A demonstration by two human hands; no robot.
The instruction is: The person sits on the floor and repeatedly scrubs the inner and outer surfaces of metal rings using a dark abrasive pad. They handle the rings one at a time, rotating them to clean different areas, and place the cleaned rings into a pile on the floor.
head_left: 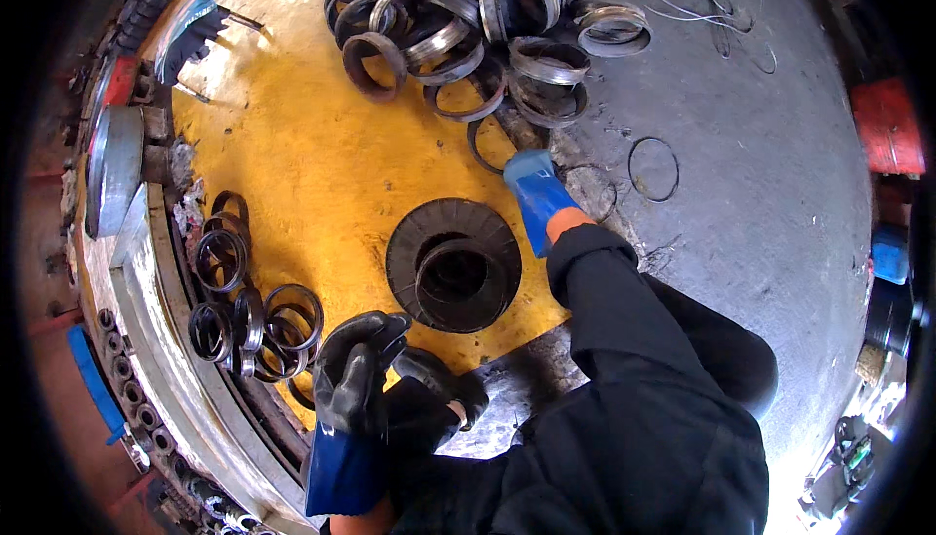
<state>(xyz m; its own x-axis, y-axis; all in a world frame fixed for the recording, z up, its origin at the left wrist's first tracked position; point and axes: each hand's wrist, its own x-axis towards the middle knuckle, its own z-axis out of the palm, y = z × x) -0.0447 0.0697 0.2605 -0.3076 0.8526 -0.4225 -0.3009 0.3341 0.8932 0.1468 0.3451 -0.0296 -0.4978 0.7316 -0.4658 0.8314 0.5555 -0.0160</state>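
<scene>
My right hand (534, 189), in a blue glove with a greyish front, reaches down to the floor ahead of me. Its fingers are hidden from sight. A thin dark ring (475, 148) touches the glove's left side; whether I grip it, I cannot tell. My left hand (357, 371), in a black glove with a blue cuff, hovers nearer my body, fingers loosely curled and nothing visible in them. Between the hands lies a dark round disc (404, 260) with a raised ring (425, 293) around its central opening.
Metal rings (439, 42) lie heaped at the far side. Several thinner dark rings (222, 260) lie at left beside a metal rail (175, 340). A loose thin ring (654, 169) and coiled wire (717, 18) lie on the grey floor. My black shoe (426, 369) is near the disc.
</scene>
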